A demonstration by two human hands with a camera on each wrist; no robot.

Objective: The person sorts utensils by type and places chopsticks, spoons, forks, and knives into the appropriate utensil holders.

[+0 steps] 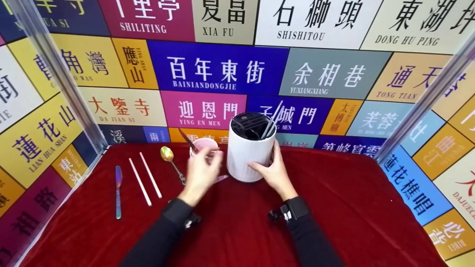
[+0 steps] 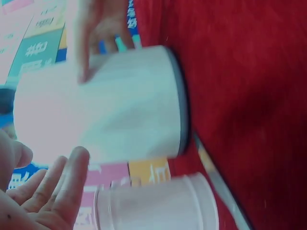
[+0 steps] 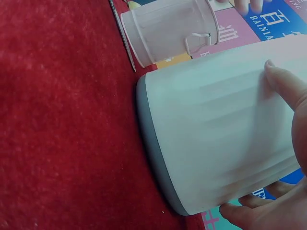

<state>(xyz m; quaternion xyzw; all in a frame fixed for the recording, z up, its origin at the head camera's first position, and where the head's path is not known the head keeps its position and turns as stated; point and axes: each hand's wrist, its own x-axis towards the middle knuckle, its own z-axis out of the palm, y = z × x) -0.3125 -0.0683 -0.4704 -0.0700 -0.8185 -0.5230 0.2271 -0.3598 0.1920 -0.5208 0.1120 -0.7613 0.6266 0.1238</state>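
A white cylindrical utensil holder (image 1: 245, 159) with a black slotted top stands upright on the red cloth. My right hand (image 1: 272, 168) grips its right side, thumb across the front and fingers behind. Thin metallic utensil handles (image 1: 272, 122) stick up from its top. My left hand (image 1: 204, 170) is at the left of the holder, overlapping a small pale pink bucket-like cup (image 1: 209, 143). In the left wrist view its fingers (image 2: 72, 187) are extended, with nothing held. A dark, slender utensil (image 1: 186, 138) leans out of the cup.
Left on the red cloth (image 1: 334, 207) lie a rainbow-coloured knife (image 1: 118, 193), two pale sticks (image 1: 150, 174) and a gold-bowled spoon (image 1: 167, 154). Another slim utensil (image 2: 218, 182) lies by the cup and holder. Panels with printed signs (image 1: 219, 70) enclose the back and sides.
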